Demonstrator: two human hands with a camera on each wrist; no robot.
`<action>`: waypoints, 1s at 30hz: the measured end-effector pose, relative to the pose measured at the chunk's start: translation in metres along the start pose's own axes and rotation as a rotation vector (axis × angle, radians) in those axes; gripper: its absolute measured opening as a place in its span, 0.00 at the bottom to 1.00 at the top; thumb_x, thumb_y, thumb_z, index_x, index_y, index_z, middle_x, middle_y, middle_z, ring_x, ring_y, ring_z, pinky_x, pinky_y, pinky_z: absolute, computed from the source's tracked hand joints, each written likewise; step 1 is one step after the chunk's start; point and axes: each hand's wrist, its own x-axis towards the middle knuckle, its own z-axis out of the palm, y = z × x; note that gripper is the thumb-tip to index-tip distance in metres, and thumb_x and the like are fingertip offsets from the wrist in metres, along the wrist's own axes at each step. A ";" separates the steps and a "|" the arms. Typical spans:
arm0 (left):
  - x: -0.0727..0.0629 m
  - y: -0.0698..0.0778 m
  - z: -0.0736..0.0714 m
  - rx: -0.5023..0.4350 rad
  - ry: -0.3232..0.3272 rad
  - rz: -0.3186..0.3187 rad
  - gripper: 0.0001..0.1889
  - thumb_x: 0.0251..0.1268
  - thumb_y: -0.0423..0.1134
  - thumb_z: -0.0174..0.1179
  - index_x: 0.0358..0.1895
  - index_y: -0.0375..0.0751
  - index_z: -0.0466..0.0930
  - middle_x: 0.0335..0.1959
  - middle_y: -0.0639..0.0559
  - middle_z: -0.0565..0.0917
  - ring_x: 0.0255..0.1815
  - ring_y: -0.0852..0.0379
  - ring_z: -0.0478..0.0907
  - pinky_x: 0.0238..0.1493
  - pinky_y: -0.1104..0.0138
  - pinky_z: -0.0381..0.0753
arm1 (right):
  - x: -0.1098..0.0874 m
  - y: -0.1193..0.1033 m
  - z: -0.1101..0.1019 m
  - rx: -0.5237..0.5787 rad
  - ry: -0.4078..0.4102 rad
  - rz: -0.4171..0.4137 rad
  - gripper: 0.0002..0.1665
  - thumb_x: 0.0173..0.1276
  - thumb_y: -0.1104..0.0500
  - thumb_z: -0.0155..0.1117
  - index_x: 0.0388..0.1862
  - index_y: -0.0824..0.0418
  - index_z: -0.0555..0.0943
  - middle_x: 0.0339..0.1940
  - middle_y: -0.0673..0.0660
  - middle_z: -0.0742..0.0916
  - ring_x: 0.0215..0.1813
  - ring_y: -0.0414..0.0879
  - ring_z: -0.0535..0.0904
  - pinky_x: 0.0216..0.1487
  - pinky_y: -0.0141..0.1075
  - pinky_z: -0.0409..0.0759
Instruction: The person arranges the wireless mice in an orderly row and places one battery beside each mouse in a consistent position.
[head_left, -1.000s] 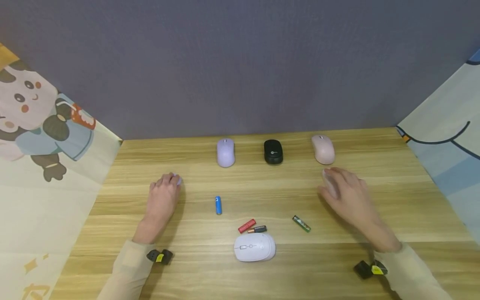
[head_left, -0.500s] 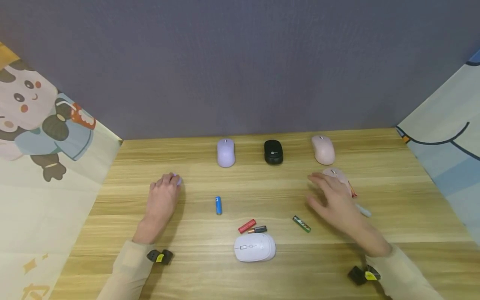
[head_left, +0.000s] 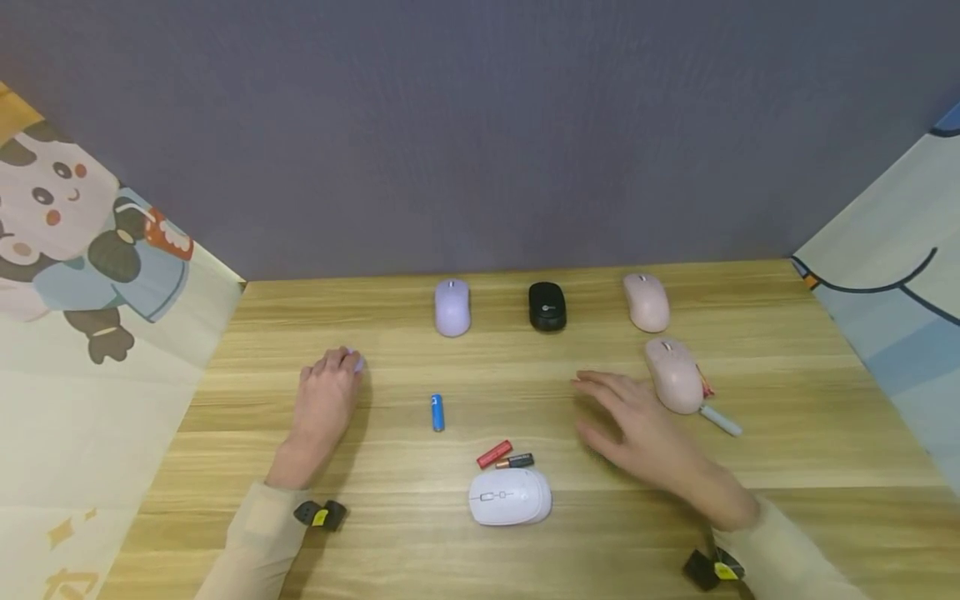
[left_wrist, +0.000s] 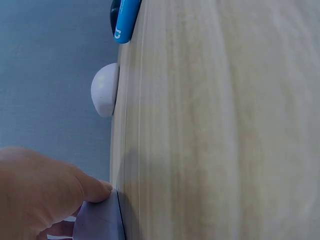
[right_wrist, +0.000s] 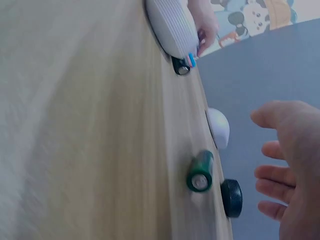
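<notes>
Picking up the green battery (right_wrist: 201, 172) seems in hand. The right hand (head_left: 641, 429) hovers with fingers spread, likely needing a pinch; the left hand (head_left: 326, 396) grips 1 purple mouse (left_wrist: 99, 220).

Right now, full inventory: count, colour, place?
Lilac mice: 2, lilac, back left; far left
Black mouse: 1, black, back centre
Pink mice: 2, pink, back right; nearer right
White mouse: 1, white, front
Blue battery: 1, blue, mid-left
Red battery: 1, red, front centre
Two-tone battery: 1, black-copper, beside red
Green battery: 1, green, right wrist view
Unclear item: 1, red, by nearer pink
Stick: 1, grey, near it
Table: 1, tan, below
Partition: 1, grey, back
Printed panels: 2, multicoloured, sides
Wrist cameras: 2, black, front
Sleeves: 2, cream, front
Left hand: 1, bare, gripping lilac mouse
Right hand: 1, bare, centre right
</notes>
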 end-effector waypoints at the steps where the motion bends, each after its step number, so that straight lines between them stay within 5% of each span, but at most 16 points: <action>1: 0.000 0.000 0.000 -0.002 0.001 -0.003 0.14 0.68 0.29 0.66 0.54 0.26 0.83 0.53 0.29 0.85 0.51 0.33 0.85 0.46 0.44 0.88 | 0.000 -0.002 0.001 -0.009 -0.015 -0.009 0.34 0.66 0.53 0.74 0.69 0.61 0.77 0.70 0.60 0.80 0.69 0.59 0.76 0.69 0.60 0.75; 30: 0.000 0.003 -0.004 -0.002 -0.029 -0.010 0.16 0.67 0.29 0.67 0.55 0.25 0.82 0.55 0.28 0.84 0.53 0.32 0.85 0.47 0.42 0.88 | -0.010 -0.045 0.024 -0.035 -0.149 -0.240 0.36 0.72 0.35 0.64 0.71 0.52 0.77 0.72 0.54 0.78 0.71 0.50 0.74 0.69 0.58 0.77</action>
